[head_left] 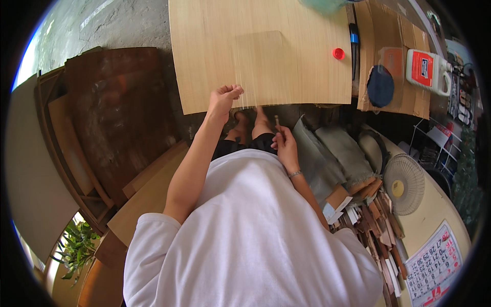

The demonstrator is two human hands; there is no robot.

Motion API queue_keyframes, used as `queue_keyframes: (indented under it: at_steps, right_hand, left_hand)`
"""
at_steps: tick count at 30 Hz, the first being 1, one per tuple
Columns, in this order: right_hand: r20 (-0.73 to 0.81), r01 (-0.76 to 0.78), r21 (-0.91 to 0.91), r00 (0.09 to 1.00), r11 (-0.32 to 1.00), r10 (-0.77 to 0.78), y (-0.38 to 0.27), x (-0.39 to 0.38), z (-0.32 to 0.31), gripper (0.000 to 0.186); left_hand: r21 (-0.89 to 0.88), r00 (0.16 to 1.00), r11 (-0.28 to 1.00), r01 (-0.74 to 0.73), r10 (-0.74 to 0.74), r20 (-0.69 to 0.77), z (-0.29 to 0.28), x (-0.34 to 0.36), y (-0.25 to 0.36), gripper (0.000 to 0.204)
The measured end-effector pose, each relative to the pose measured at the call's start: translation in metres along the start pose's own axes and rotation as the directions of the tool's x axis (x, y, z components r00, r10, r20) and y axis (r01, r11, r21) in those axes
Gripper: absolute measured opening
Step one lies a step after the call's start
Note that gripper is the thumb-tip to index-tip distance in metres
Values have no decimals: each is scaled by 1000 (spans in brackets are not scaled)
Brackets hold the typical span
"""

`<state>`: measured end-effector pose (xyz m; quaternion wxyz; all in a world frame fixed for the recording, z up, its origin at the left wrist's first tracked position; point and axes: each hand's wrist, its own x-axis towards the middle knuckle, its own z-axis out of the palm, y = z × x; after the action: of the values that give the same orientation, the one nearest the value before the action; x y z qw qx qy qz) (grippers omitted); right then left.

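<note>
My left hand (225, 101) is over the near edge of a pale wood-grain board (204, 56), thumb and fingers pinched together. They meet at the near left side of a thin see-through sheet (263, 69), apparently clear plastic, which shows faintly against the board. Lower down, close to my lap, my right hand (286, 145) is closed around a short, slim stick-like tool (276, 122) pointing away from me; its exact kind is too small to make out.
On the board are a red cap (338, 53) and a blurred greenish clear container (325, 5). At right, cardboard (391, 30) bears a white jug (428, 71) and a dark blue round pad (380, 86). Wood offcuts (378, 225) and a fan (404, 184) stand nearer; brown panels (117, 112) lean left.
</note>
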<state>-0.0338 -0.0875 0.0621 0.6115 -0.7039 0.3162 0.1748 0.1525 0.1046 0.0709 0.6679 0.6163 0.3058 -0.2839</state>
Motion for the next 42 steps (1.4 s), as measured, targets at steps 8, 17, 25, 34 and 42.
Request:
queue_keyframes:
  at_steps: [8, 17, 25, 34, 42]
  right_hand:
    - [26, -40, 387, 999, 921, 33, -22, 29, 35, 25]
    - [50, -78, 466, 997, 881, 61, -40, 30, 34, 25]
    - [81, -75, 482, 996, 873, 41, -33, 28, 34, 25]
    - [92, -96, 510, 994, 855, 57, -26, 26, 36, 27]
    - [100, -75, 513, 995, 855, 27, -21, 28, 37, 28]
  left_hand:
    - [102, 998, 994, -38, 33, 54, -5, -2, 4, 19]
    - [102, 998, 995, -17, 10, 69, -10, 13, -10, 19]
    - [63, 996, 997, -35, 30, 81, -11, 18, -14, 15]
    - [47, 998, 999, -25, 22, 67, -9, 15, -10, 8]
    - [47, 995, 998, -42, 37, 96, -12, 19, -14, 11]
